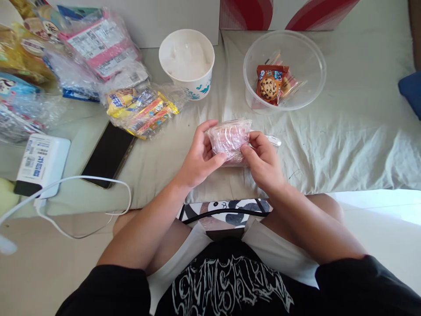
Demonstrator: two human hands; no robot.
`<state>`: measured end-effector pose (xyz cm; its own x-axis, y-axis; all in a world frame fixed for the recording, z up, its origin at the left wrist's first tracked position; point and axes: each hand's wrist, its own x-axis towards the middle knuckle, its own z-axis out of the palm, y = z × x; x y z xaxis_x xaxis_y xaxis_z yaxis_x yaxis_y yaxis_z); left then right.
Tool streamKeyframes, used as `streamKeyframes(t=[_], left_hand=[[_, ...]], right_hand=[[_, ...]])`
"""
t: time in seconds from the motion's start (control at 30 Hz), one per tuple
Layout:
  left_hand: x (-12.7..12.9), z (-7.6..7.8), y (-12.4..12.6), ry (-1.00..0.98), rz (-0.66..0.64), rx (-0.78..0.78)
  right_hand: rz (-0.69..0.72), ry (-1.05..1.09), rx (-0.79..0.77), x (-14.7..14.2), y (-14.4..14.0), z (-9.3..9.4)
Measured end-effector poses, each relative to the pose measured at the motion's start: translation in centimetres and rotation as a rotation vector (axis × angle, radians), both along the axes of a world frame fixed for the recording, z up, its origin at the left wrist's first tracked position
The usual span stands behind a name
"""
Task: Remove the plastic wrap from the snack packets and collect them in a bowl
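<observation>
Looking down from head height, I see both of the person's hands on a pink packet (230,134) in crinkly clear wrap, right in front of them above a pale green cloth (355,149). The left hand (197,160) has its grip around one side, thumb laid across the front; the right hand (265,160) pinches the other side between thumb and fingers. Behind the right one, a small white object (274,141) pokes out, mostly hidden. Farther back stand a white paper tub (205,85) and, to its right, a clear plastic tub (314,77) with a brown cookie packet (270,83) inside. Over on the left lies a dark phone (105,156), just beside wrapped snacks (149,116).
</observation>
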<state>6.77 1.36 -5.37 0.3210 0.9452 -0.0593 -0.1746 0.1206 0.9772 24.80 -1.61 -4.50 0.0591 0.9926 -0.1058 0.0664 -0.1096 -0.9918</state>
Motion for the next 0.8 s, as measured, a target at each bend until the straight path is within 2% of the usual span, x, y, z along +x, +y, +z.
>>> streamKeyframes(t=[0.13,0.3,0.4,0.53,0.6,0.67,0.73,0.8], left_hand=[[-0.4,0.1,0.3,0.006,-0.11,-0.091],[-0.7,0.1,0.4,-0.056,-0.137,-0.176],[-0.5,-0.3,0.5,-0.025,-0.086,-0.124],[-0.7,-1.3,1.0,0.052,-0.013,0.035],[-1.4,-1.7,1.6,0.099,0.074,0.111],[-2.1,-2.0,2.3,0.143,0.172,0.165],[-2.8,-2.1,2.8,0.175,0.24,0.195],[-3.1,-2.2,3.1,0.193,0.274,0.211]], right_hand=[[-0.054,0.022,-0.002,-0.2,0.1,0.0],[-0.037,-0.148,0.063,-0.3,0.0,0.2],[-0.011,-0.193,0.099,-0.4,-0.1,0.2],[-0.018,-0.268,0.2,0.8,0.0,0.0],[-0.047,-0.443,0.295,2.1,0.2,-0.1],[-0.064,-0.706,0.357,3.5,0.3,-0.4],[-0.059,-0.95,0.344,4.7,0.5,-0.8],[-0.044,-1.091,0.296,5.5,0.6,-1.2]])
